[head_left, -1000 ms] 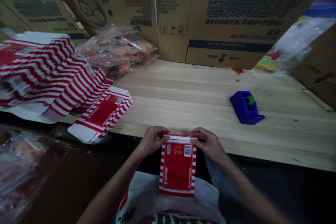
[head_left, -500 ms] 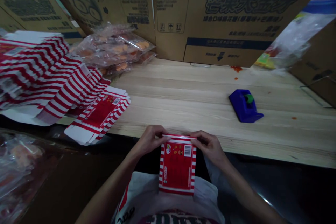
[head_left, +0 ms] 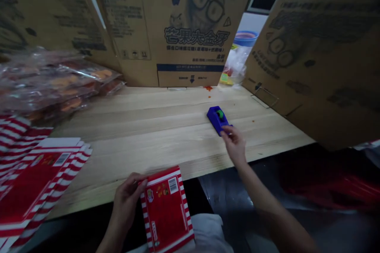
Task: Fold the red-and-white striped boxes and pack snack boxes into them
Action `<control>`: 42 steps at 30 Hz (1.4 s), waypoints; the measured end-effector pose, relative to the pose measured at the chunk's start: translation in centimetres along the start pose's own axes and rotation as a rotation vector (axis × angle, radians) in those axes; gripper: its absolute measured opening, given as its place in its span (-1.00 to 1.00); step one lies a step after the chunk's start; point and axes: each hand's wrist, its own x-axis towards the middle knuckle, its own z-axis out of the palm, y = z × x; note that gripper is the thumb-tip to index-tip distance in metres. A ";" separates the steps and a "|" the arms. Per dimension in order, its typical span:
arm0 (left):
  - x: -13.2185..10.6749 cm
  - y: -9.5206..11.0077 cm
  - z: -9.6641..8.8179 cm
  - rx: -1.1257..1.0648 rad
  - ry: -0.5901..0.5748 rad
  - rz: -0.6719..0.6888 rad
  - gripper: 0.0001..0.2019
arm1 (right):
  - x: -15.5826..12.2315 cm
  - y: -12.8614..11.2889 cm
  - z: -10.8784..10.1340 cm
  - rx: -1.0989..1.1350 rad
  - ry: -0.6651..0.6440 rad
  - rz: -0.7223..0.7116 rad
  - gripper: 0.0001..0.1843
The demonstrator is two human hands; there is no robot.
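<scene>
My left hand (head_left: 129,193) pinches the upper left corner of a red carton (head_left: 166,207) with striped red and white edges and a barcode. The carton is tilted a little, in front of the table's near edge. My right hand (head_left: 234,142) is at the front end of a blue tape dispenser (head_left: 218,120) on the table. Its thumb and fingers are closed together over that end; what they pinch is too small to make out. A green roll (head_left: 220,114) sits in the dispenser.
Striped flat cartons (head_left: 32,189) are stacked on the left. Behind them lie clear bags of orange pieces (head_left: 68,79). Large cardboard boxes (head_left: 190,19) stand along the back, another (head_left: 311,67) on the right. Orange crumbs (head_left: 208,88) dot the wooden table (head_left: 142,126).
My right hand has let go of the carton and moved forward and right to the tape dispenser. My left hand still holds the carton, now tilted. The view has turned right.
</scene>
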 end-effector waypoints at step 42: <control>7.7 6.6 3.7 0.265 -0.535 -0.117 -0.84 | -4.4 -6.3 7.5 0.235 -1.196 0.039 -0.65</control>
